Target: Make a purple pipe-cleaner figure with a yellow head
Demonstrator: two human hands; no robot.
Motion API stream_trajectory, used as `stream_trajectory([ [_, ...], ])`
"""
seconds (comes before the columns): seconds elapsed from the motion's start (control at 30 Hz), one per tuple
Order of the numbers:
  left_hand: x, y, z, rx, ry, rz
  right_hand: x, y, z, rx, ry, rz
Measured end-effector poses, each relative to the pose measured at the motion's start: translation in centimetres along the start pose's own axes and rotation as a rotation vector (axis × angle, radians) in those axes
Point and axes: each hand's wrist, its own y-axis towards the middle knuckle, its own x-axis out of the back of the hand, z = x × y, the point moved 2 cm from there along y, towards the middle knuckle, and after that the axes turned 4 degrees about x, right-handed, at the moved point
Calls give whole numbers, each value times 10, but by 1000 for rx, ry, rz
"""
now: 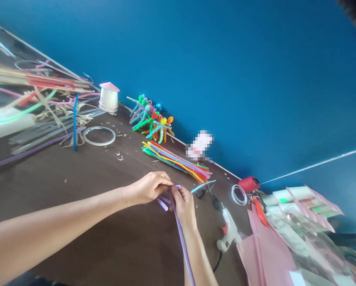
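Observation:
My left hand (149,188) and my right hand (183,202) meet above the dark table, fingertips almost touching. Both are closed in a pinch on purple pipe cleaners (182,238). One long strand runs from my right fingers down along the forearm, and short purple ends (162,203) poke out below my left fingers. How the strands join between the fingers is hidden. Just beyond the hands lies a bundle of multicoloured pipe cleaners (176,159). Scissors (208,194) with dark handles rest to the right of my right hand.
A white glue gun (229,230) lies at the right, near pink sheets (265,250) and plastic packs. Small pipe-cleaner figures (154,119) stand by the blue wall. Further left are a white cup with a pink roof (108,98), a ring (99,136) and piled sticks (41,79).

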Motion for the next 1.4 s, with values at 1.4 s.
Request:
stream_trajectory([
  [1.4, 9, 0, 2, 191, 127, -50, -2, -1, -3, 6, 108, 113],
])
